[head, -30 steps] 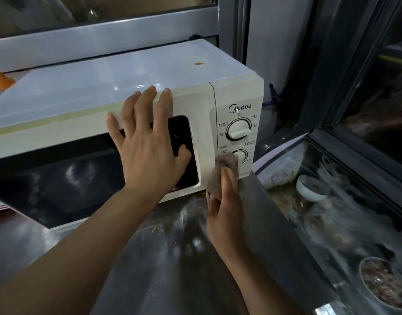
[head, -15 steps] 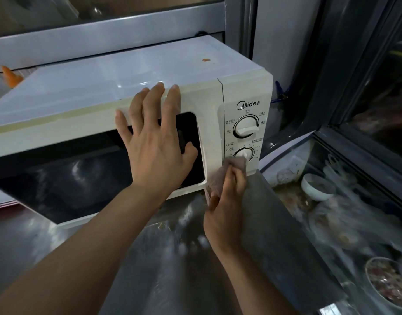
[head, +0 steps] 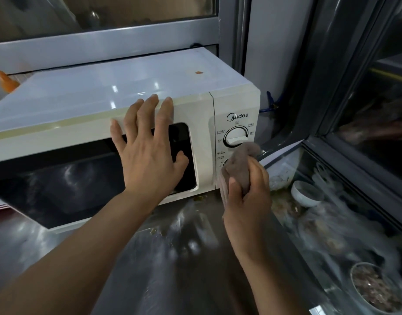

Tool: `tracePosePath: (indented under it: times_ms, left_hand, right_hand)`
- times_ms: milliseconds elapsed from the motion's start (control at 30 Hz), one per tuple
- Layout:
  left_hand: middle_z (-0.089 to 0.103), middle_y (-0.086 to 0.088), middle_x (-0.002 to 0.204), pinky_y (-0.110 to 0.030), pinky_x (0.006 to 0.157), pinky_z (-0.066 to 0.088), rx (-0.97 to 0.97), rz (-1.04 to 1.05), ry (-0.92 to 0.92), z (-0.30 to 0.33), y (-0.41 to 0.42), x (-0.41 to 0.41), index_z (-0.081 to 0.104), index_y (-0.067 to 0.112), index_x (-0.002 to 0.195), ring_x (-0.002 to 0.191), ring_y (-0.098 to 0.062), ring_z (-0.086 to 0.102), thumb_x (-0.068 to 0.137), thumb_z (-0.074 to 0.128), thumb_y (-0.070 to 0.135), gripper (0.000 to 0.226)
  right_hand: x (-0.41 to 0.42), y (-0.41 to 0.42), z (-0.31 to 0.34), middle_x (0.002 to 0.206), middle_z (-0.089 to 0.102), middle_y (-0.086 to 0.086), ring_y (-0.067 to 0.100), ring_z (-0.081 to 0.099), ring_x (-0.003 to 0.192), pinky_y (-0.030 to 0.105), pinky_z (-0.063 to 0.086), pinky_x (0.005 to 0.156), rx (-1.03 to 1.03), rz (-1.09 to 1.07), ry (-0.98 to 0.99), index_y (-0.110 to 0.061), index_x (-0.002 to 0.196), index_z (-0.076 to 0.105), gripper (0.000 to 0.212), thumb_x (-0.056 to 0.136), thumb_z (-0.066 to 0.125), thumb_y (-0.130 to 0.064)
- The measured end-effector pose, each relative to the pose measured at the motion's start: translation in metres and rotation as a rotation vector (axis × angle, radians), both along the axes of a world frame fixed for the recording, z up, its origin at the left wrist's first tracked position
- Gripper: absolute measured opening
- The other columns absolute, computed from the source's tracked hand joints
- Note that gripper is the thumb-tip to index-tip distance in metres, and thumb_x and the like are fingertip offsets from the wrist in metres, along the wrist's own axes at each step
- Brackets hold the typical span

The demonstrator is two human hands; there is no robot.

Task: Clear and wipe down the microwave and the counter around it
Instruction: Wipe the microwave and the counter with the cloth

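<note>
Head view: right hand (head: 246, 196), gripping a cloth (head: 238, 165), has risen from the panel's bottom edge toward the upper dial (head: 236, 136) (wiping continues); left hand (head: 147, 151) lies flat, steadying the microwave (head: 127, 87).

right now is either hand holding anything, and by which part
The right hand grips a brown cloth around its bunched lower part, thumb in front. The left hand holds nothing; it presses flat on the microwave door.

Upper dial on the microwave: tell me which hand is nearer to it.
Right. The right hand holds the cloth just below the upper dial, the cloth's top touching its lower edge. The left hand lies flat on the door, farther left.
</note>
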State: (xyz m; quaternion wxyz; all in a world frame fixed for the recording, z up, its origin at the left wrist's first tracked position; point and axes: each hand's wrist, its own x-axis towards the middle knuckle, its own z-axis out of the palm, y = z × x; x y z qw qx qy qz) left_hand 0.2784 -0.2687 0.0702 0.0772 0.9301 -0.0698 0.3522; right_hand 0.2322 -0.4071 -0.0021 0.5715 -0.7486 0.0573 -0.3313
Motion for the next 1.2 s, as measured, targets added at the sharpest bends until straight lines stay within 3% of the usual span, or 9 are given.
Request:
tracePosePath:
  times_ms: [167, 267, 367, 500, 733, 900, 1000, 1100, 1200]
  left_hand:
    - [0.031, -0.007, 0.147, -0.061, 0.108, 0.014, -0.007, -0.012, -0.016, -0.001, -0.001, 0.002, 0.029, 0.020, 0.142, 0.138, -0.032, 0.022, 0.064, 0.070, 0.029, 0.088]
    - [0.030, -0.006, 0.148, -0.061, 0.109, 0.012, -0.008, -0.007, -0.029, -0.002, 0.000, 0.004, 0.028, 0.021, 0.142, 0.138, -0.031, 0.020, 0.065, 0.068, 0.029, 0.087]
    - [0.030, -0.006, 0.147, -0.061, 0.109, 0.012, -0.007, -0.013, -0.030, -0.004, 0.001, 0.004, 0.028, 0.021, 0.142, 0.138, -0.030, 0.020, 0.064, 0.067, 0.029, 0.088]
    - [0.031, -0.006, 0.148, -0.060, 0.109, 0.012, -0.011, -0.013, -0.037, -0.004, 0.000, 0.004, 0.029, 0.021, 0.142, 0.138, -0.030, 0.021, 0.064, 0.068, 0.028, 0.088]
    - [0.032, -0.007, 0.147, -0.060, 0.108, 0.009, -0.019, -0.011, -0.058, -0.005, 0.000, 0.007, 0.031, 0.019, 0.142, 0.138, -0.031, 0.021, 0.064, 0.065, 0.029, 0.085]
    - [0.034, -0.008, 0.146, -0.059, 0.109, 0.007, -0.036, -0.003, -0.083, -0.007, -0.002, 0.008, 0.033, 0.018, 0.141, 0.137, -0.031, 0.022, 0.064, 0.064, 0.029, 0.083]
    - [0.033, -0.008, 0.146, -0.059, 0.109, 0.007, -0.039, -0.002, -0.087, -0.007, -0.002, 0.008, 0.033, 0.018, 0.141, 0.138, -0.031, 0.022, 0.064, 0.062, 0.029, 0.083]
    - [0.034, -0.008, 0.146, -0.059, 0.109, 0.007, -0.035, -0.006, -0.085, -0.008, -0.002, 0.008, 0.033, 0.019, 0.141, 0.138, -0.032, 0.022, 0.064, 0.062, 0.029, 0.083]
    - [0.034, -0.008, 0.146, -0.059, 0.109, 0.007, -0.035, -0.008, -0.084, -0.008, -0.001, 0.009, 0.033, 0.019, 0.141, 0.138, -0.031, 0.022, 0.064, 0.063, 0.028, 0.083]
  right_hand:
    - [0.029, -0.013, -0.002, 0.128, 0.049, 0.000, 0.002, 0.046, 0.116, 0.003, 0.031, 0.100, -0.179, 0.046, 0.021, -0.005, 0.127, 0.054, 0.043, 0.088, 0.045, 0.011]
    - [0.037, -0.027, -0.011, 0.120, 0.050, -0.006, -0.007, 0.049, 0.107, 0.001, 0.036, 0.093, -0.146, 0.052, 0.020, -0.009, 0.121, 0.058, 0.037, 0.090, 0.046, 0.008]
    - [0.043, -0.042, -0.020, 0.116, 0.055, -0.004, 0.005, 0.055, 0.102, 0.004, 0.045, 0.082, -0.076, 0.001, 0.100, -0.010, 0.118, 0.060, 0.031, 0.092, 0.046, 0.001]
    - [0.036, -0.056, -0.039, 0.108, 0.057, 0.005, 0.020, 0.058, 0.096, 0.027, 0.047, 0.078, -0.169, -0.008, 0.281, -0.003, 0.111, 0.061, 0.025, 0.092, 0.046, 0.001]
    - [0.041, -0.035, -0.023, 0.107, 0.055, 0.007, -0.008, 0.044, 0.090, -0.006, 0.030, 0.080, -0.208, -0.092, 0.008, 0.002, 0.109, 0.063, 0.035, 0.079, 0.051, 0.013]
    - [0.034, -0.024, -0.061, 0.102, 0.052, 0.003, -0.016, 0.053, 0.085, -0.003, 0.038, 0.076, -0.063, -0.002, 0.158, 0.009, 0.104, 0.062, 0.026, 0.083, 0.049, 0.019]
    - [0.033, -0.014, -0.071, 0.105, 0.056, 0.015, -0.002, 0.059, 0.088, -0.005, 0.035, 0.074, -0.048, -0.017, 0.245, 0.007, 0.104, 0.062, 0.023, 0.085, 0.050, 0.014]
    - [0.029, 0.013, -0.067, 0.119, 0.044, 0.010, -0.006, 0.057, 0.099, 0.002, 0.044, 0.081, -0.051, 0.030, 0.194, 0.006, 0.117, 0.057, 0.031, 0.087, 0.050, 0.014]
    - [0.019, 0.030, -0.063, 0.124, 0.044, 0.011, 0.001, 0.050, 0.107, 0.003, 0.036, 0.095, -0.120, 0.038, 0.151, 0.005, 0.125, 0.054, 0.044, 0.083, 0.054, 0.016]
